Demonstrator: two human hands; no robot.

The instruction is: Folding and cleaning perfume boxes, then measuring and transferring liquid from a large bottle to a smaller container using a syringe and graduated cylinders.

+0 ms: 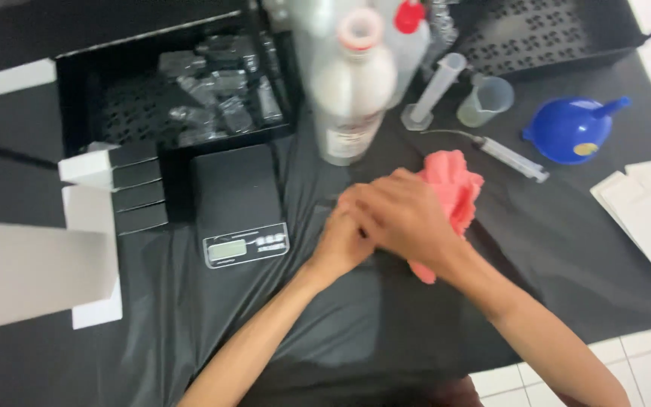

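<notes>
Both hands meet over the middle of the table (190,316): the right hand (404,218) lies across the left hand (344,241), fingers curled, pressing against a pink cloth (453,188) bunched beside and under them; whether either truly grips it cannot be told. Judging by this, wiping is under way. A capped white bottle (352,90), a syringe (510,158), a blue funnel (570,128), a measuring cylinder (435,90) and a digital scale (239,203) stand apart, untouched.

Left hand (340,241): bare, no glove, ring or watch.
Right hand (401,215): bare likewise.
Forearms: uncovered, no sleeves visible.
</notes>
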